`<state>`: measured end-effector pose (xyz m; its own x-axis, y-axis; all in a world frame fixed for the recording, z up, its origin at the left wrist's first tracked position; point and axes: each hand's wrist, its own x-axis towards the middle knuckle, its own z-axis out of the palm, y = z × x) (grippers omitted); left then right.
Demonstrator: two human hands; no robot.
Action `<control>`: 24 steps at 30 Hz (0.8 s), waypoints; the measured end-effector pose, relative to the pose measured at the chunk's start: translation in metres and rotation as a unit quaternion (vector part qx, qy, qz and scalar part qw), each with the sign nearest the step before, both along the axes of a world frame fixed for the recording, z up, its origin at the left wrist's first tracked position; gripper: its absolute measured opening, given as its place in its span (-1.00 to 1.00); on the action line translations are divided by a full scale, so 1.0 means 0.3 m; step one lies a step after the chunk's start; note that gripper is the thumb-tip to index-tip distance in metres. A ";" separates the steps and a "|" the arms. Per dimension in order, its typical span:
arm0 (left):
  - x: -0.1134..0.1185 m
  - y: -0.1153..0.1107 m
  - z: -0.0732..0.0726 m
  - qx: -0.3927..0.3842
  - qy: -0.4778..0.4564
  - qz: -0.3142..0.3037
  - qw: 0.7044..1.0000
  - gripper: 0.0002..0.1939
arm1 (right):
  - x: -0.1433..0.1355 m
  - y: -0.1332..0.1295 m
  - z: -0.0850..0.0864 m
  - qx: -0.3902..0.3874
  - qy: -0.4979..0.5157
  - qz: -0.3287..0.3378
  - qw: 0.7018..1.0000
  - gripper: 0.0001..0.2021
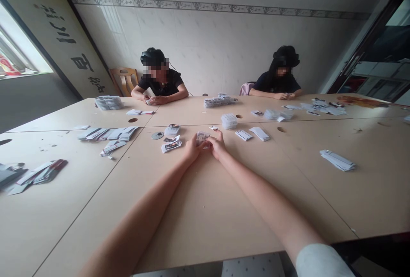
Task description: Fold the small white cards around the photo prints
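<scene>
- Grip: my left hand (192, 147) and right hand (217, 144) are closed around a small pale packet (203, 138).
- Surface: seamed, light wooden table (205, 208); printed cards (171, 146) left of grip, clear stack (229, 121) beyond it, rightward.
- Room: patterned wall (208, 46) beyond, behind two people (163, 83).
- Obscured: packet partly finger-covered, its markings illegible to me.

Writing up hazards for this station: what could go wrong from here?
Loose cards: the printed cards lie just beside the left hand, so a sideways move might scatter them.
Drop-through: the clear stack sits right by a round table hole; a small piece knocked that way could fall in.
Missed defect: the left and right hands partly cover the held item, so a flaw there might go unseen.
</scene>
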<state>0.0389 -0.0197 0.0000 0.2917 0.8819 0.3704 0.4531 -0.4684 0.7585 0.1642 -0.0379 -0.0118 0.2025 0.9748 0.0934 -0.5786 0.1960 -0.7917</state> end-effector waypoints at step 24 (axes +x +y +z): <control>0.002 -0.015 0.003 0.035 0.045 0.009 0.998 -0.71 | 0.003 0.011 -0.013 -0.009 -0.004 0.002 1.000 -0.32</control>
<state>0.0396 -0.0242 0.0009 0.3104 0.8604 0.4042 0.5267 -0.5096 0.6804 0.1651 -0.0344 -0.0158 0.1988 0.9769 0.0782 -0.5729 0.1806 -0.7995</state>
